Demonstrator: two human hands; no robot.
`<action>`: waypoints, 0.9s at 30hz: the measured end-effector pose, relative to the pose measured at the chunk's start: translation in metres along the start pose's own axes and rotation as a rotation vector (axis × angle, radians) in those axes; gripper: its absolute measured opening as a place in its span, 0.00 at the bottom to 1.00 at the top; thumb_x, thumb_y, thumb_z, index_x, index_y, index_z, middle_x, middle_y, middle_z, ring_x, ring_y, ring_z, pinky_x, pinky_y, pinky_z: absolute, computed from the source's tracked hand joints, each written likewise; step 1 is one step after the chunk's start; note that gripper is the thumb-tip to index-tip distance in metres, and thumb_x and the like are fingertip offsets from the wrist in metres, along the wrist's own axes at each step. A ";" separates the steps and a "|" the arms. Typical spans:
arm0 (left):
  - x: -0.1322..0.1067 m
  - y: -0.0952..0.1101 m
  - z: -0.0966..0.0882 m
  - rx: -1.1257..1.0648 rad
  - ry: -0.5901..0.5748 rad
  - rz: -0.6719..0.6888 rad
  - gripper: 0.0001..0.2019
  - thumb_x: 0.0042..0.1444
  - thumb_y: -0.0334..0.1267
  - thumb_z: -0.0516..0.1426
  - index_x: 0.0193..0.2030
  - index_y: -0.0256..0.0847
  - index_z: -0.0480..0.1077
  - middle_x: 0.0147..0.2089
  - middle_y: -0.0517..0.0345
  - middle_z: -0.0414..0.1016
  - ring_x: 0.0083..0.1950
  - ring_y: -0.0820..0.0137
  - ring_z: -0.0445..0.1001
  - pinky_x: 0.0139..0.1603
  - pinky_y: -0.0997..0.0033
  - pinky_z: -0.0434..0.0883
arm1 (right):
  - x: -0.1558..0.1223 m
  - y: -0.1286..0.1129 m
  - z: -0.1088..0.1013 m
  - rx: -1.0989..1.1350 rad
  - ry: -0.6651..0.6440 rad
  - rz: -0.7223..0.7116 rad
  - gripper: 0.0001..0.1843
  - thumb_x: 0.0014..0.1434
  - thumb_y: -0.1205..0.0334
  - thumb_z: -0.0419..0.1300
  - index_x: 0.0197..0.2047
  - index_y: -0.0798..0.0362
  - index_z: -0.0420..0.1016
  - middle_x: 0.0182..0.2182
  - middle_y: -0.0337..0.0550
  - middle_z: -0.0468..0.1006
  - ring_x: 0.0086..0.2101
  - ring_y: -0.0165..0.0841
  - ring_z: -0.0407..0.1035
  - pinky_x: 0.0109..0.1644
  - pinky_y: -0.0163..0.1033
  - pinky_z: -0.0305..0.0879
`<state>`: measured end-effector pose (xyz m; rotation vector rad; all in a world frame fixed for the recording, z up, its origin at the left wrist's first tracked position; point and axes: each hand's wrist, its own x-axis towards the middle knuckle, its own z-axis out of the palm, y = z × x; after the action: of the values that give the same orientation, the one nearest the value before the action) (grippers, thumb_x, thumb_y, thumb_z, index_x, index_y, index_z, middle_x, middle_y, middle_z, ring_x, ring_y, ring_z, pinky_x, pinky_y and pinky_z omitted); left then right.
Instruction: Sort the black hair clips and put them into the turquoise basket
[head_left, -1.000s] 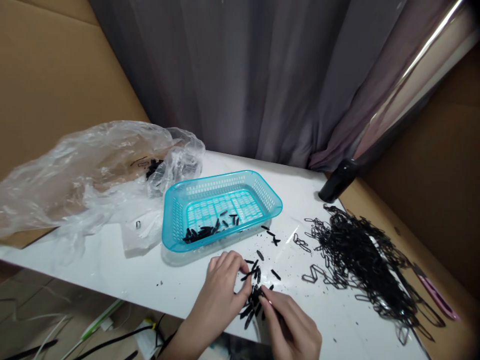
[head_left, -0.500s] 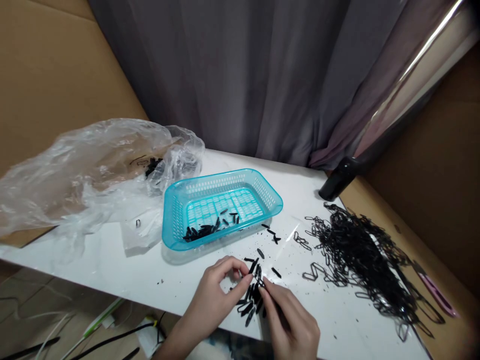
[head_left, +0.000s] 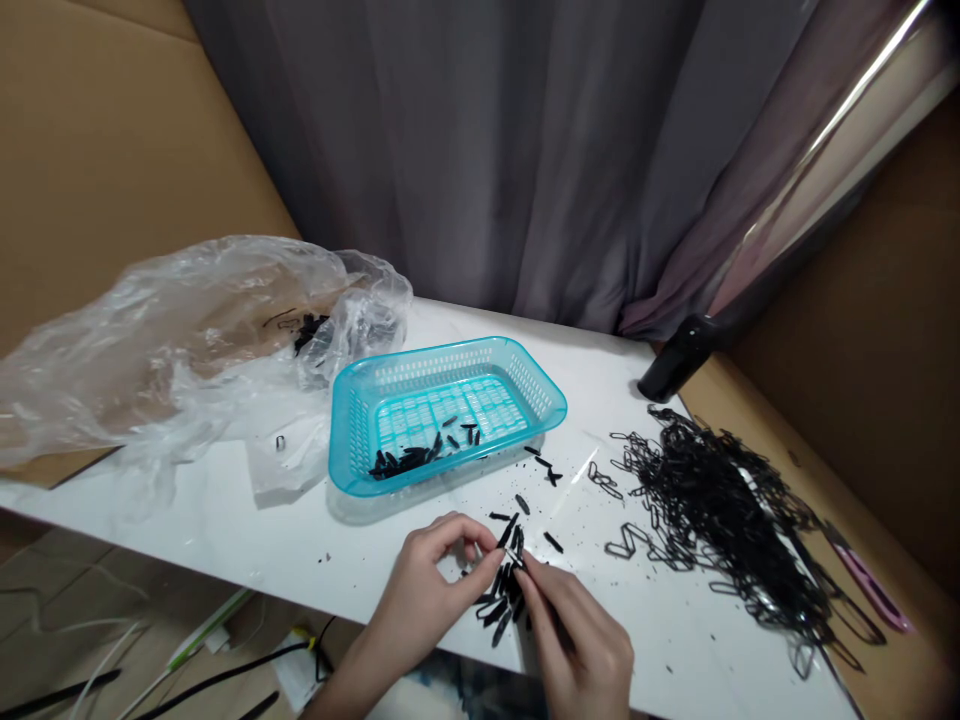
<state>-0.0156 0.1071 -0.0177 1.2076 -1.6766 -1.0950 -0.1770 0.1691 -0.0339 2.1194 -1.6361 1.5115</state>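
Note:
Thumb and fingertips of my left hand (head_left: pixel 431 570) are pinched together at the near edge of the white table. My right hand (head_left: pixel 574 625) meets it, its thumb and forefinger pinching the end of a small black piece (head_left: pixel 514 558). The piece spans the gap between both sets of fingertips, and its exact kind is too small to tell. Beneath and around the fingers lies a loose pile of short black strips (head_left: pixel 491 612). Beyond the hands stands a turquoise plastic basket (head_left: pixel 346 420), with more black strips (head_left: pixel 409 460) gathered in its near left corner.
A tangled heap of black loops (head_left: pixel 712 500) covers the table's right side, beside a pink-handled tool (head_left: pixel 874 590). A black cylinder (head_left: pixel 675 358) stands behind it. At left spreads a clear plastic bag (head_left: pixel 187 320). Cables (head_left: pixel 217 680) lie below the table edge.
Both hands stay at nearly the same spot, fingertips slightly closer around the small black piece. The view has shifted very slightly; basket and heap have not moved.

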 end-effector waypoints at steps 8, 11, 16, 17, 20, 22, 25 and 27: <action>-0.001 -0.007 0.001 0.053 0.048 0.130 0.04 0.58 0.34 0.60 0.32 0.40 0.74 0.31 0.61 0.75 0.33 0.74 0.72 0.35 0.78 0.69 | 0.001 -0.001 -0.001 -0.011 -0.021 0.023 0.11 0.65 0.68 0.55 0.43 0.57 0.80 0.37 0.43 0.82 0.36 0.23 0.78 0.42 0.22 0.74; -0.002 -0.007 0.001 0.075 0.063 0.173 0.04 0.59 0.32 0.60 0.32 0.41 0.74 0.31 0.62 0.74 0.32 0.75 0.72 0.36 0.79 0.69 | 0.001 -0.001 -0.001 -0.017 -0.013 0.012 0.12 0.66 0.68 0.55 0.42 0.58 0.80 0.36 0.43 0.82 0.36 0.23 0.78 0.42 0.22 0.74; -0.004 -0.005 0.001 0.070 0.057 0.203 0.04 0.59 0.32 0.60 0.32 0.40 0.73 0.30 0.62 0.74 0.32 0.76 0.72 0.35 0.79 0.68 | -0.002 0.001 0.001 -0.041 -0.012 -0.029 0.12 0.66 0.68 0.54 0.42 0.58 0.80 0.37 0.44 0.82 0.36 0.23 0.78 0.43 0.23 0.74; -0.004 -0.004 0.001 0.067 0.055 0.203 0.05 0.58 0.31 0.60 0.31 0.40 0.73 0.30 0.62 0.74 0.32 0.76 0.72 0.35 0.79 0.68 | -0.003 0.002 0.002 -0.046 -0.008 -0.037 0.12 0.66 0.68 0.54 0.43 0.58 0.80 0.37 0.44 0.82 0.36 0.23 0.78 0.43 0.23 0.74; -0.004 -0.002 0.001 0.060 0.052 0.189 0.05 0.58 0.31 0.60 0.30 0.39 0.73 0.29 0.62 0.74 0.31 0.75 0.72 0.34 0.79 0.68 | -0.006 0.003 0.003 -0.051 0.006 -0.043 0.11 0.66 0.69 0.55 0.44 0.59 0.79 0.38 0.44 0.82 0.37 0.23 0.78 0.43 0.24 0.74; -0.004 -0.001 0.001 0.053 0.052 0.187 0.05 0.58 0.31 0.60 0.30 0.39 0.73 0.29 0.62 0.73 0.31 0.75 0.72 0.34 0.79 0.68 | -0.007 0.003 0.003 -0.048 0.014 -0.046 0.10 0.65 0.70 0.55 0.45 0.59 0.78 0.38 0.44 0.82 0.37 0.23 0.78 0.43 0.24 0.74; -0.004 -0.002 0.001 0.040 0.052 0.185 0.05 0.58 0.31 0.60 0.30 0.39 0.73 0.28 0.62 0.73 0.31 0.75 0.72 0.34 0.79 0.68 | -0.006 0.002 0.003 -0.037 0.022 -0.040 0.10 0.65 0.70 0.56 0.45 0.59 0.78 0.38 0.44 0.81 0.37 0.23 0.78 0.43 0.24 0.74; -0.004 -0.004 0.001 0.027 0.044 0.168 0.05 0.58 0.32 0.60 0.31 0.40 0.73 0.29 0.62 0.74 0.31 0.75 0.72 0.34 0.79 0.68 | -0.005 0.001 0.002 -0.024 0.025 -0.025 0.10 0.65 0.71 0.56 0.44 0.59 0.78 0.37 0.44 0.81 0.37 0.23 0.78 0.43 0.24 0.74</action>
<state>-0.0142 0.1106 -0.0221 1.0789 -1.7298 -0.9391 -0.1759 0.1709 -0.0393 2.0921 -1.6053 1.4976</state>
